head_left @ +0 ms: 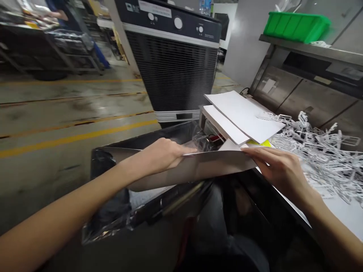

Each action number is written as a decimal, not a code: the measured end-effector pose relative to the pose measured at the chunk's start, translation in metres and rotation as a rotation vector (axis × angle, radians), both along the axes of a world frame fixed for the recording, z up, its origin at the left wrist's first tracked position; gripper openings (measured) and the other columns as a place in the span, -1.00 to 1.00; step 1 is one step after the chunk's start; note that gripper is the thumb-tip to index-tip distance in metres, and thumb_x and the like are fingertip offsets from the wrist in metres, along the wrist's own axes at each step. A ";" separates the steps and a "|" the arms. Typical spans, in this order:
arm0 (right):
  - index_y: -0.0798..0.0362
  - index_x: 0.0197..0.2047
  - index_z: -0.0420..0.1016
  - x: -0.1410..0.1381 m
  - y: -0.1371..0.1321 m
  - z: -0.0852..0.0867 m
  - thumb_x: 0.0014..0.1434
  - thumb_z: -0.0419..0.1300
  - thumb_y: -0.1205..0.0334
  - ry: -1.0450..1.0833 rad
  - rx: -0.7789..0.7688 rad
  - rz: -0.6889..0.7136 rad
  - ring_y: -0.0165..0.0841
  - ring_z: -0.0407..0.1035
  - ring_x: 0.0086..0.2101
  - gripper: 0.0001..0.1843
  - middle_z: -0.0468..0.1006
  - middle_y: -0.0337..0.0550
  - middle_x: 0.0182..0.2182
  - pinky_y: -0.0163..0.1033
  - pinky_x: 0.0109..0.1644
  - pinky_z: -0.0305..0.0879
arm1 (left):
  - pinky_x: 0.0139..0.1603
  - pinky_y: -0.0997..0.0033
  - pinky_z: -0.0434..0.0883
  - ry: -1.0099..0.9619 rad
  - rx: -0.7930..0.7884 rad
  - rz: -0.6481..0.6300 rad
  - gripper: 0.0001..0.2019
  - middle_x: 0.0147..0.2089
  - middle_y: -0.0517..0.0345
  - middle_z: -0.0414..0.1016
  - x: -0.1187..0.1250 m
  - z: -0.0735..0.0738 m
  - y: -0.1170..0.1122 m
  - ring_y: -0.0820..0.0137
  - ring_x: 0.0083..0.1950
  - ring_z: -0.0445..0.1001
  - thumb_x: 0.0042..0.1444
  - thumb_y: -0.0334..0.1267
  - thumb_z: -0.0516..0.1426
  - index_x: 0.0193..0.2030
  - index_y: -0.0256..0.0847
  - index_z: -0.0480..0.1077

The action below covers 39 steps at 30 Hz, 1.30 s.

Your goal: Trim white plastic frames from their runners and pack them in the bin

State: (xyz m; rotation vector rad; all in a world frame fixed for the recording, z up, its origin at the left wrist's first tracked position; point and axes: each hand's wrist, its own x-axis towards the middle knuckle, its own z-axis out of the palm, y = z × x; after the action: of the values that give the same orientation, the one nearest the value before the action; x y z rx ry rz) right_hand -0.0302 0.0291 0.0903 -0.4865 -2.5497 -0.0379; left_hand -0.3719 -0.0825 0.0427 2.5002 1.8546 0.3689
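A sheet of card (210, 166) stretches between my two hands, its grey-brown face toward me and its upper edge nearly level. On that edge my left hand (163, 155) is closed, the index finger lying along the top. The fingers of my right hand (276, 162) pinch the other end. Beneath and behind the sheet stands a black bin (130, 140) lined with clear plastic, with some pale material inside. Just beyond my right hand, large white sheets (245, 113) lie overlapped at the table corner.
White cut-out plastic-like pieces (320, 147) are heaped on the table at right. A green crate (296, 26) sits on a shelf above. A black air cooler (176, 68) stands ahead. At far left, a person in dark blue (61, 15) is by a work table. Yellow lines mark the floor.
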 end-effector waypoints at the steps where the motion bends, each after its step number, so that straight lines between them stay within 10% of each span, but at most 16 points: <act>1: -0.03 0.07 0.62 -0.010 0.003 0.000 0.51 0.16 0.34 -0.030 -0.007 0.015 -0.27 0.61 -0.18 -0.78 0.69 -0.24 -0.07 -0.25 -0.17 0.40 | -0.23 0.45 0.45 -0.063 -0.046 0.014 -0.71 -0.16 0.28 0.71 -0.005 0.003 -0.008 0.36 -0.25 0.65 0.39 -0.25 0.06 0.13 0.06 0.52; 8: 0.06 -0.28 0.46 -0.058 -0.023 -0.023 0.55 0.03 0.39 -0.258 -0.118 0.303 -0.31 0.40 -0.43 -0.67 0.50 -0.20 -0.37 -0.21 -0.36 0.18 | -0.36 0.49 0.39 -0.549 -0.148 0.261 -0.73 -0.42 0.27 0.52 -0.023 -0.004 -0.112 0.46 -0.43 0.48 0.33 -0.06 0.24 -0.35 -0.15 0.42; 12: 0.10 -0.28 0.43 -0.046 -0.062 -0.056 0.59 -0.23 0.45 -0.336 -0.092 0.490 -0.27 0.34 -0.42 -0.49 0.45 -0.16 -0.37 -0.14 -0.34 0.17 | -0.16 0.40 0.53 -0.660 -0.514 0.341 -0.68 -0.18 0.19 0.64 -0.016 -0.048 -0.153 0.36 -0.22 0.63 0.39 0.05 0.15 0.13 -0.05 0.47; 18: 0.14 -0.29 0.43 -0.035 -0.082 -0.086 0.56 -0.16 0.54 -0.356 -0.094 0.586 -0.27 0.37 -0.38 -0.54 0.47 -0.10 -0.32 -0.15 -0.32 0.21 | 0.57 -0.05 0.08 -0.336 -0.405 0.499 -0.30 0.59 -0.22 0.12 -0.037 -0.122 -0.100 -0.01 0.60 0.07 0.36 0.05 0.11 0.52 -0.26 0.11; 24: 0.14 -0.27 0.47 -0.033 -0.088 -0.085 0.57 -0.16 0.51 -0.339 -0.095 0.589 -0.27 0.42 -0.37 -0.53 0.51 -0.06 -0.31 -0.16 -0.28 0.33 | -0.02 0.28 0.48 -0.345 -0.606 0.380 -0.42 0.05 -0.06 0.68 -0.033 -0.145 -0.041 0.04 0.07 0.62 -0.03 0.13 0.41 0.03 -0.22 0.57; 30: 0.18 -0.10 0.52 -0.018 -0.097 -0.067 0.61 -0.21 0.47 -0.219 -0.138 0.570 -0.26 0.52 -0.24 -0.53 0.61 -0.02 -0.22 -0.17 -0.19 0.43 | -0.32 0.41 0.23 -0.349 -0.529 0.466 -0.71 -0.40 0.22 0.56 -0.045 -0.106 -0.059 0.30 -0.29 0.51 0.10 0.04 0.29 -0.39 -0.16 0.50; 35: 0.22 -0.01 0.55 -0.033 -0.072 -0.064 0.60 -0.18 0.48 -0.189 -0.123 0.552 -0.24 0.53 -0.20 -0.56 0.63 -0.01 -0.14 -0.17 -0.16 0.42 | -0.23 0.37 0.37 -0.248 -0.215 0.914 -0.59 -0.31 0.20 0.62 -0.112 -0.029 -0.097 0.26 -0.27 0.53 0.15 0.20 0.21 -0.17 -0.10 0.61; 39: 0.11 0.12 0.60 -0.099 -0.030 -0.088 0.45 0.04 0.60 -0.536 -0.144 0.290 -0.21 0.53 -0.11 -0.60 0.62 -0.04 -0.06 -0.19 -0.17 0.42 | 0.15 0.12 0.48 0.056 0.056 1.139 -0.53 -0.03 0.07 0.68 -0.142 0.005 -0.104 0.12 0.06 0.57 0.40 0.13 0.00 0.12 -0.07 0.59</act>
State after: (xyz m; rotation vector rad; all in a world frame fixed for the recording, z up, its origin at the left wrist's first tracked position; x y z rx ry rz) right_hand -0.1287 -0.0012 0.0019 -0.1641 -3.1415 0.1409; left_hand -0.5139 -0.1861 0.0475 1.1913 3.1003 0.3189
